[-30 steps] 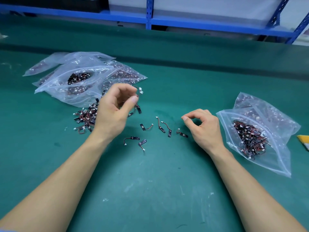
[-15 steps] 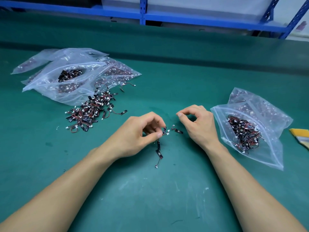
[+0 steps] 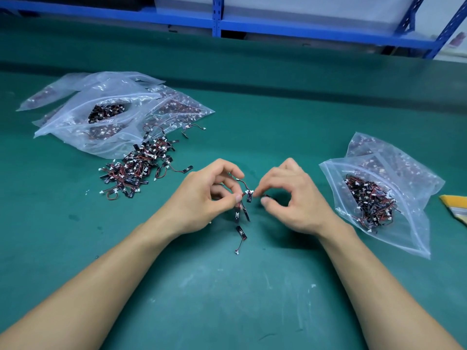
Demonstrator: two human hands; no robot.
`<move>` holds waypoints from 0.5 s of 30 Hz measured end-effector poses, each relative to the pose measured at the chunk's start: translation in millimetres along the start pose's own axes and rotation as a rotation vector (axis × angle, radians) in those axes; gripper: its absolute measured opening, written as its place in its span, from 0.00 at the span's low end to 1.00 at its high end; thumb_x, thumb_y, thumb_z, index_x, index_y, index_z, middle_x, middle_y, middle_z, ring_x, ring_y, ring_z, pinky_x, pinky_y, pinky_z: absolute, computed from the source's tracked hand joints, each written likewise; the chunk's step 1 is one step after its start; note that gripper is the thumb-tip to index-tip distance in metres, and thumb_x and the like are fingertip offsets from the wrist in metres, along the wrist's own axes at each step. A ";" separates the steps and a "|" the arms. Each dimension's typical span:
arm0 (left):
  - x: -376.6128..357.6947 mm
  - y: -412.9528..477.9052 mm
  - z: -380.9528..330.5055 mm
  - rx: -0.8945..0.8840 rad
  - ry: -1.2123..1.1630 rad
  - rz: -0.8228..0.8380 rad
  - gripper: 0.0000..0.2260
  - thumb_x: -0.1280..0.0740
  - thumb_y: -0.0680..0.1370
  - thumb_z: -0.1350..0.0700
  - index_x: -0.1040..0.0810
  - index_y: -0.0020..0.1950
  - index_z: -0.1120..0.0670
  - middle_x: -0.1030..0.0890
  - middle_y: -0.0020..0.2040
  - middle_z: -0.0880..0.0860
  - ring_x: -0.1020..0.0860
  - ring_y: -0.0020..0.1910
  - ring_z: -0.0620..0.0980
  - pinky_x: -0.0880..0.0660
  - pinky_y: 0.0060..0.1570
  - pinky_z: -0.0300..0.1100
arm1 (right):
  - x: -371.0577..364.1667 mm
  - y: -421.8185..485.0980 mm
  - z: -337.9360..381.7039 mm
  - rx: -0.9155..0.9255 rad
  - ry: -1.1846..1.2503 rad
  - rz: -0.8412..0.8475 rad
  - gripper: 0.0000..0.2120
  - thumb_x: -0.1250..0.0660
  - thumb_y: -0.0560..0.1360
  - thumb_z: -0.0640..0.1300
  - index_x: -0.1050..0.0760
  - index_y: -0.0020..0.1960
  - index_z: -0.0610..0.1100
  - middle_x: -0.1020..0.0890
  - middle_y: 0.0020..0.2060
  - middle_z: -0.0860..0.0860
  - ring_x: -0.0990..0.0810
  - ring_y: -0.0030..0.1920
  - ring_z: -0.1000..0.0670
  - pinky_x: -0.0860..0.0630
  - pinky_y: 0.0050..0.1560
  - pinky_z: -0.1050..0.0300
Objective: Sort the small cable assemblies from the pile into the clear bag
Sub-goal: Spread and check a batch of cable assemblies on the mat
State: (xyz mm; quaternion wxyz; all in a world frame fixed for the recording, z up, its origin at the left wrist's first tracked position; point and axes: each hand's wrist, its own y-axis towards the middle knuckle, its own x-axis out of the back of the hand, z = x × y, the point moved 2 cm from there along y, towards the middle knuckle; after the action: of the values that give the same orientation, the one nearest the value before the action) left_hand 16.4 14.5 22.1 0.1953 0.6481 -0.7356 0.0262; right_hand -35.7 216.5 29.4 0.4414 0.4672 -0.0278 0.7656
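Head view, left hand pinching dangling cable assemblies, right hand curled beside them, grip unclear

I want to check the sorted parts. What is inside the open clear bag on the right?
The clear bag holds a heap of small cable assemblies: black pieces, red wires, white plugs. Pieces lower in the heap are covered.

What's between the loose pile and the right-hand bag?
Head view: the left hand pinching a few cables, and the right hand reaching at them, over green mat.
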 end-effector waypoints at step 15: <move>6.3 2.8 -0.1 0.021 -0.162 -0.052 0.23 0.29 0.73 0.72 0.28 0.61 0.51 0.20 0.42 0.50 0.16 0.36 0.55 0.25 0.38 0.33 | -0.9 -0.4 0.0 -0.009 0.083 0.026 0.08 0.26 0.71 0.44 0.19 0.33 0.45 0.19 0.33 0.55 0.31 0.40 0.45 0.31 0.44 0.53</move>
State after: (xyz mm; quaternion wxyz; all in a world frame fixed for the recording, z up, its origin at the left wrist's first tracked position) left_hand 13.2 9.0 24.8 0.1292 0.6688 -0.7317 -0.0236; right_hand -35.3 216.2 28.6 0.4340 0.4326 -0.0188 0.7900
